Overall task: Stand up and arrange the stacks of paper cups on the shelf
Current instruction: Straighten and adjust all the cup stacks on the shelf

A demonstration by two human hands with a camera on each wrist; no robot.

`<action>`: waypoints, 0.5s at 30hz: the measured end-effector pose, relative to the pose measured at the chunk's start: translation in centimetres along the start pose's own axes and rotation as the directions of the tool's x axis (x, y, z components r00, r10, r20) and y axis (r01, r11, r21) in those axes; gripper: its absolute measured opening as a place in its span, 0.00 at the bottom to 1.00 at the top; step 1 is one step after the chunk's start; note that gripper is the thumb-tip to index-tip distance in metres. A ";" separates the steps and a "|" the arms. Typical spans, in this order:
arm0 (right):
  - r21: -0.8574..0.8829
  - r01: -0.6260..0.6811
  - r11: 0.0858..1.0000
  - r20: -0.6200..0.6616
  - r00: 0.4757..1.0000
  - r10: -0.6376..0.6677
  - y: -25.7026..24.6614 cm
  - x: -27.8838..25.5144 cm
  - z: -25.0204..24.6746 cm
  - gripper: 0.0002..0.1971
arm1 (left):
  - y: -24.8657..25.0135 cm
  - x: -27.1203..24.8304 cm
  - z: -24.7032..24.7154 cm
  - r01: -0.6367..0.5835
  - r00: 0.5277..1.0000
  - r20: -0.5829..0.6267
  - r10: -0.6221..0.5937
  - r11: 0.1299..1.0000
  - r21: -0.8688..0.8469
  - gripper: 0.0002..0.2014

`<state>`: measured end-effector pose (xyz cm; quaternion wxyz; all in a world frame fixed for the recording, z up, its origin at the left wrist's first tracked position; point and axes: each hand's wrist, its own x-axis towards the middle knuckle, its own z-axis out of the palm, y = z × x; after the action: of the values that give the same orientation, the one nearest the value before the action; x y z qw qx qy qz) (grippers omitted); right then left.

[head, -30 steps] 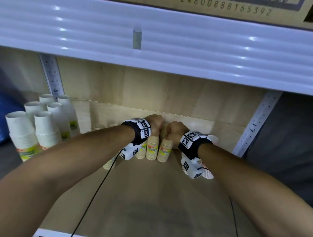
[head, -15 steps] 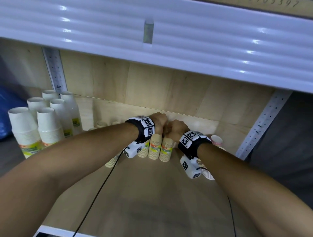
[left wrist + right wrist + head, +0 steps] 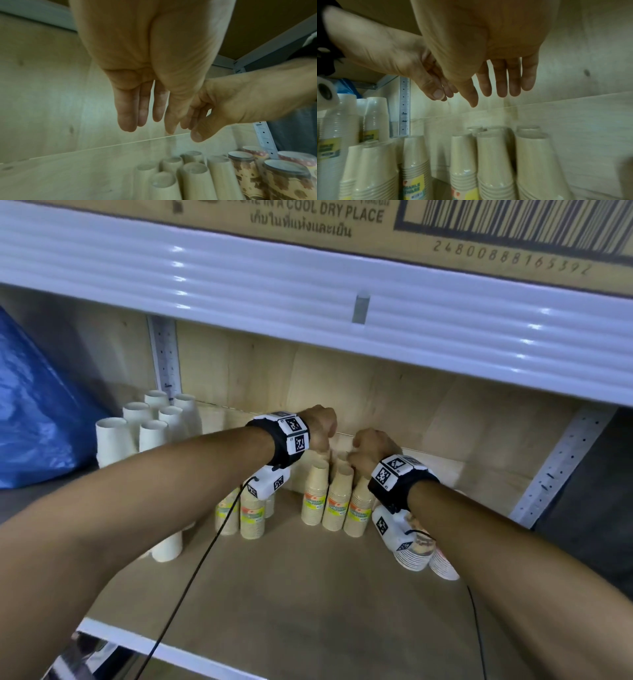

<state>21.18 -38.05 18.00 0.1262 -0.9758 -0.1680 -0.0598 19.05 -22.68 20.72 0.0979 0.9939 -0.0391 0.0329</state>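
Cup stacks: kraft-brown stacks (image 3: 337, 501) stand upright in a tight cluster toward the back edge of the shelf (image 3: 308, 594), mid-width, rims down and bases up.
Second brown group: two or three more brown stacks (image 3: 251, 515) stand just beside, on the left, under the left wrist.
White stacks: taller white stacks (image 3: 137, 426) stand at the back left corner, well apart from the hands; one more white stack (image 3: 168, 546) sits nearer the front edge, partly hidden by the left forearm.
Patterned stacks: spotted and blotched stacks (image 3: 284, 175) stand to the right of the brown cluster.
Left hand: left hand (image 3: 320, 428) hovers above the cluster, fingers (image 3: 127, 115) straight and hanging down, holding nothing.
Right hand: right hand (image 3: 371, 450) sits just beside the left, lower, fingers (image 3: 500, 81) loose and extended, holding nothing.
Key relation: cluster lies directly below both hands, not touching in the wrist views; long axis of each stack is vertical, in line with the hanging fingers.
Nearer hand: right, by a little, judging from the head view.
Likely next: a straight drop onto the tops, or a move sideways to another group; cannot tell which.
Risk: stacks lean on each other, so a nudge could tip several.
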 end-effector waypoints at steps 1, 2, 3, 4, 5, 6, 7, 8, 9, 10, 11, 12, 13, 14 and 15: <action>-0.005 0.020 1.000 -0.003 1.000 -0.020 -0.7 0.0 -0.1 0.18 | -0.6 -0.5 -0.6 0.013 1.000 -0.009 -0.013 1.000 -0.001 0.21; -0.011 0.035 0.999 -0.009 0.999 -0.035 -1.5 0.0 -0.2 0.18 | -1.2 -0.8 -1.0 0.025 1.000 -0.018 -0.026 1.000 -0.009 0.21; -0.013 0.053 0.999 -0.020 0.998 -0.053 -2.3 -0.1 -0.1 0.17 | -1.9 -1.3 -1.5 0.046 0.999 -0.019 -0.046 0.999 -0.013 0.21; -0.009 0.070 0.998 -0.033 0.997 -0.070 -3.2 -0.1 0.0 0.17 | -2.5 -1.8 -1.8 0.064 0.998 -0.019 -0.064 0.998 -0.012 0.21; -0.008 0.084 0.996 -0.043 0.995 -0.085 -4.1 -0.1 0.2 0.17 | -3.1 -2.3 -2.1 0.077 0.997 -0.027 -0.078 0.997 -0.009 0.20; -0.006 0.100 0.995 -0.049 0.994 -0.100 -5.0 -0.2 0.4 0.16 | -3.8 -2.6 -2.3 0.094 0.995 -0.036 -0.095 0.996 -0.007 0.20; -0.002 0.116 0.993 -0.049 0.992 -0.116 -5.9 -0.3 0.6 0.15 | -4.3 -3.2 -2.5 0.119 0.992 -0.039 -0.119 0.993 -0.006 0.20; 0.004 0.135 0.991 -0.047 0.990 -0.135 -6.7 -0.3 0.9 0.15 | -4.9 -3.8 -2.6 0.135 0.990 -0.040 -0.135 0.991 0.004 0.19; 0.006 0.154 0.988 -0.039 0.987 -0.154 -7.5 -0.4 1.1 0.15 | -5.6 -4.3 -2.7 0.155 0.988 -0.032 -0.154 0.988 0.024 0.18; 0.009 0.169 0.986 -0.029 0.985 -0.168 -8.3 -0.5 1.4 0.15 | -6.4 -4.7 -2.7 0.175 0.985 -0.019 -0.174 0.984 0.023 0.14; 0.014 0.182 0.983 -0.019 0.983 -0.182 -9.0 -0.7 1.7 0.16 | -7.0 -5.3 -2.6 0.195 0.981 0.005 -0.195 0.980 0.029 0.10; 0.022 0.193 0.981 -0.011 0.981 -0.193 -9.6 -0.7 2.0 0.16 | -7.7 -5.7 -2.4 0.198 0.980 0.016 -0.199 0.980 0.034 0.10; 0.032 0.205 0.978 0.000 0.979 -0.205 -10.2 -0.8 2.5 0.16 | -8.1 -6.4 -2.4 0.209 0.977 0.034 -0.211 0.976 0.065 0.09; 0.040 0.220 0.975 0.013 0.975 -0.220 -10.8 -1.0 2.9 0.17 | -8.8 -6.9 -2.0 0.211 0.977 0.027 -0.213 0.974 0.079 0.09; 0.048 0.232 0.972 0.021 0.972 -0.233 -11.3 -1.1 3.4 0.17 | -9.3 -7.3 -1.7 0.223 0.974 0.017 -0.226 0.969 0.106 0.11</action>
<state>16.50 -27.15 17.14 0.1379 -0.9471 -0.2842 -0.0573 12.43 -12.75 20.03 0.0488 0.9960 0.0739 0.0093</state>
